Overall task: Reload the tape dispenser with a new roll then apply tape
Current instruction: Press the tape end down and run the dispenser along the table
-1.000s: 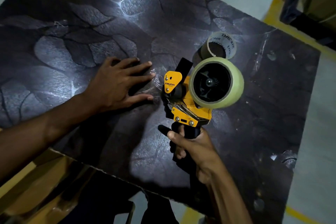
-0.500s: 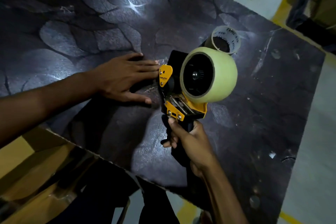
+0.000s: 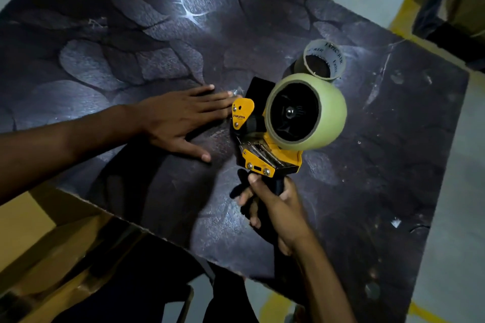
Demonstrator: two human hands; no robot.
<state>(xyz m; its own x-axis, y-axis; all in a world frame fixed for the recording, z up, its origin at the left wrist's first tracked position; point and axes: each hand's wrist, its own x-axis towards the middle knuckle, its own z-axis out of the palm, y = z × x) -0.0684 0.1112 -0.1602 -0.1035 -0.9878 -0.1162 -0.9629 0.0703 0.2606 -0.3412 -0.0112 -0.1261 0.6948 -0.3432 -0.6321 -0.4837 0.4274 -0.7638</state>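
R hand (image 3: 275, 207) wrapped around black handle of the yellow tape dispenser (image 3: 265, 155), new roll (image 3: 305, 113) already seated on hub, so reload looks done. Dispenser nose is down on the dark patterned table (image 3: 131, 65), handle points back toward the person, roll side up/right. L hand (image 3: 178, 118) flat, fingers spread, palm down on table, fingertips touching/just beside the nose w/ what looks like the clear tape end under them, hard to tell. Key relation: nose sits right of L fingertips, so pull prob goes away from L hand. Empty core (image 3: 324, 60) stands just behind the roll, near pull path
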